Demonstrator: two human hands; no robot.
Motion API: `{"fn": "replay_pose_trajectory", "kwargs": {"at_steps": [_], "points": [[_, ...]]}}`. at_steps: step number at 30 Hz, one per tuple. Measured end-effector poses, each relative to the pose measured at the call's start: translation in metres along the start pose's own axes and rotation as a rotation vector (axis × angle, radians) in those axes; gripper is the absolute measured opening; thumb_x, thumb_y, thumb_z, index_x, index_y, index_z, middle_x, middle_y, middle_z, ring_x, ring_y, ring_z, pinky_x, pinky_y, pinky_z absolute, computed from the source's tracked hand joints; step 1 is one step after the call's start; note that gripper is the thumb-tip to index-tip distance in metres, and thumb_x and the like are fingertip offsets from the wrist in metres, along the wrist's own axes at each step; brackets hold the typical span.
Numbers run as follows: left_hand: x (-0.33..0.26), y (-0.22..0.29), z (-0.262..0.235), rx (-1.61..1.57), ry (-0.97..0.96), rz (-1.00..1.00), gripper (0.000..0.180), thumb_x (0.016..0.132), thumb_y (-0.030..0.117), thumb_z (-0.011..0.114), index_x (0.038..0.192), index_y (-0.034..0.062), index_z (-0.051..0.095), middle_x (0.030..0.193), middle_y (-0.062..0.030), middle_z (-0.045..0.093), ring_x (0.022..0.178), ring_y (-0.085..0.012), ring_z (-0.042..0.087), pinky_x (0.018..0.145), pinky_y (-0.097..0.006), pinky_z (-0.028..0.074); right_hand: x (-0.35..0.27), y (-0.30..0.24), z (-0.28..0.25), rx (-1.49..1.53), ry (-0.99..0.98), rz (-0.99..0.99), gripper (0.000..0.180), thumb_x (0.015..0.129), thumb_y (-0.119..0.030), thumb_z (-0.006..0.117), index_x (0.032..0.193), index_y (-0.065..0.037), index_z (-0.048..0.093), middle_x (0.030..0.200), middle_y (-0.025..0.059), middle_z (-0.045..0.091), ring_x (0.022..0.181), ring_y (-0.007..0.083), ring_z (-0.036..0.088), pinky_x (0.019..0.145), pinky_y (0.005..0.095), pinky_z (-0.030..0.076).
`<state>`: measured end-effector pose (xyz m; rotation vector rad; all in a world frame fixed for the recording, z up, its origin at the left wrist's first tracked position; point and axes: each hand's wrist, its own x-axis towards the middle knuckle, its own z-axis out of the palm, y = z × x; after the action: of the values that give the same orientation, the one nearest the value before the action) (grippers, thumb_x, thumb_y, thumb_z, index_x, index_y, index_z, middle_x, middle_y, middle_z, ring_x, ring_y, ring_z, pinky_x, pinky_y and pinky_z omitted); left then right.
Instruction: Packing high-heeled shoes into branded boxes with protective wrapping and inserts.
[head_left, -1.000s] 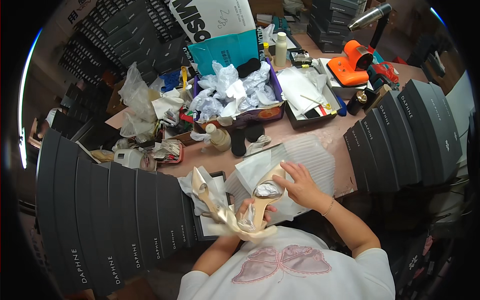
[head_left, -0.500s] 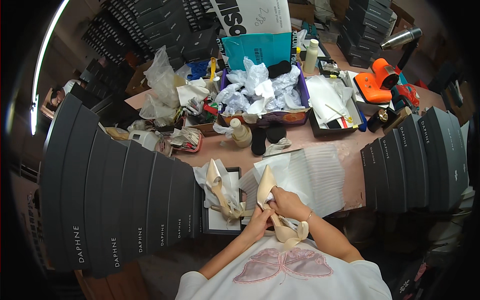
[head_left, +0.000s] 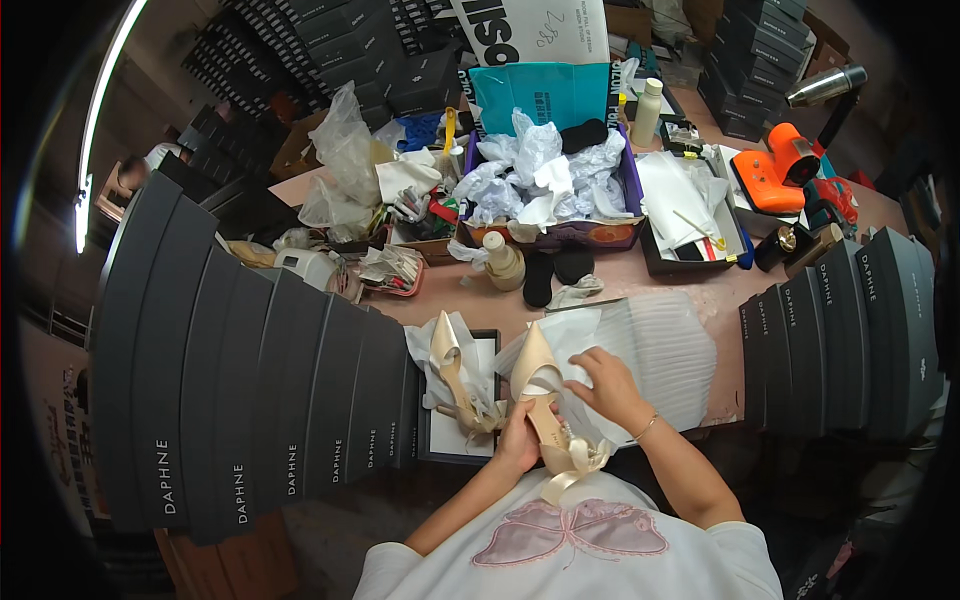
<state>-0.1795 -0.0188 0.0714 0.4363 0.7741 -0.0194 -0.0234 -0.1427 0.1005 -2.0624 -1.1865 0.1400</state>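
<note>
A cream pointed-toe heeled shoe [head_left: 536, 362] with a ribbon bow points away from me, its insole facing up. My left hand [head_left: 516, 440] is closed around its middle, by the insole. To the right of the shoe's opening, my right hand [head_left: 612, 390] is raised with its fingers loosely bent and apart; I see nothing in them. The matching shoe [head_left: 446, 345] lies on white tissue paper in an open dark shoebox [head_left: 458, 460] at the left. More white tissue [head_left: 572, 330] is spread beyond and beside the held shoe.
Stacked dark shoeboxes flank me, left [head_left: 230, 370] and right [head_left: 815, 340]. Ribbed translucent wrapping [head_left: 670, 350] covers the table at right. Farther back stand a cream bottle [head_left: 504, 265], a purple-edged box [head_left: 632, 180] of crumpled paper, a black tray [head_left: 690, 262] and an orange device [head_left: 765, 185].
My right hand has come out of the shoe's opening and moved up and right, its fingers parting. The shoe has turned slightly, showing more insole; my left hand still holds it.
</note>
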Motion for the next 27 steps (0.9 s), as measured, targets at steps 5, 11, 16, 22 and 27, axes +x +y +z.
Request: {"fn": "replay_pose_trajectory", "kwargs": {"at_steps": [5,11,16,22,27], "points": [[-0.005,-0.019,0.012,0.055,-0.084,-0.005,0.042,0.093,0.03,0.043,0.131,0.0128,0.043,0.116,-0.0078,0.054,0.103,-0.0235,0.056,0.092,-0.045,0.045,-0.01,0.005,0.045,-0.286,-0.203,-0.02,0.018,0.083,-0.026,0.063,0.094,-0.011,0.061,0.08,0.0056,0.058,0.072,0.0237,0.062,0.065,0.0389,0.044],[0.001,-0.038,0.002,0.086,-0.032,-0.009,0.043,0.095,0.033,0.04,0.13,0.0093,0.043,0.113,-0.0087,0.052,0.099,-0.0229,0.056,0.092,-0.044,0.045,-0.022,0.014,0.048,-0.279,-0.168,-0.029,0.014,0.081,-0.023,0.062,0.083,-0.009,0.06,0.073,0.0053,0.057,0.061,0.025,0.062,0.055,0.0398,0.046],[0.004,-0.041,-0.005,-0.016,-0.011,0.01,0.045,0.096,0.037,0.038,0.123,0.0032,0.046,0.104,-0.0109,0.057,0.091,-0.0233,0.058,0.084,-0.044,0.049,-0.022,-0.002,0.028,-0.248,-0.093,-0.098,0.013,0.076,-0.019,0.068,0.078,-0.008,0.06,0.071,0.0059,0.058,0.056,0.0264,0.059,0.049,0.0399,0.047],[-0.009,-0.015,0.004,-0.066,0.091,0.009,0.046,0.096,0.043,0.037,0.12,0.0059,0.05,0.099,-0.0088,0.059,0.083,-0.0225,0.058,0.077,-0.041,0.05,-0.012,0.002,-0.008,-0.289,-0.02,-0.027,0.029,0.072,-0.019,0.073,0.096,-0.008,0.062,0.08,0.0064,0.061,0.072,0.0273,0.061,0.063,0.0391,0.048],[-0.013,-0.033,0.013,-0.05,-0.073,0.031,0.047,0.098,0.045,0.034,0.128,0.0097,0.044,0.11,-0.0075,0.055,0.097,-0.0213,0.054,0.089,-0.04,0.045,-0.012,-0.002,0.041,-0.382,-0.297,-0.302,0.016,0.074,-0.019,0.064,0.085,-0.009,0.06,0.078,0.0059,0.061,0.07,0.0214,0.064,0.058,0.0345,0.046]]}}
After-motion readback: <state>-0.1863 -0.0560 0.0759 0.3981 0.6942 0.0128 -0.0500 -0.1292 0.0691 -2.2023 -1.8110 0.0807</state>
